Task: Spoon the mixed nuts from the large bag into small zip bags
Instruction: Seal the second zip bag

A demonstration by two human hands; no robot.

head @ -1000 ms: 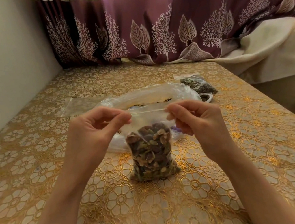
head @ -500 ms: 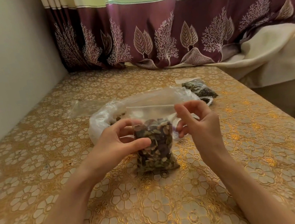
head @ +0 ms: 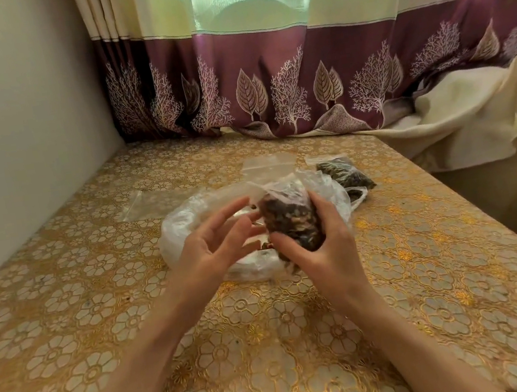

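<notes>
A small zip bag full of mixed nuts (head: 290,221) is lifted off the table, and my right hand (head: 321,253) grips it from below with thumb and fingers around it. Its clear top strip points up and away. My left hand (head: 212,252) hovers just left of the bag with fingers spread and relaxed, holding nothing. Behind both hands lies the large clear bag (head: 187,222) of nuts, mostly hidden by them. A second filled small bag (head: 343,174) lies flat at the back right.
An empty clear zip bag (head: 148,204) lies flat behind the large bag on the left. The gold floral tablecloth (head: 101,317) covers the table. A wall runs along the left, a maroon curtain (head: 268,88) hangs at the back, and the table's right edge drops off.
The filled small bag stood on the table with both hands at its top; now my right hand has lifted it, and my left hand has let go.
</notes>
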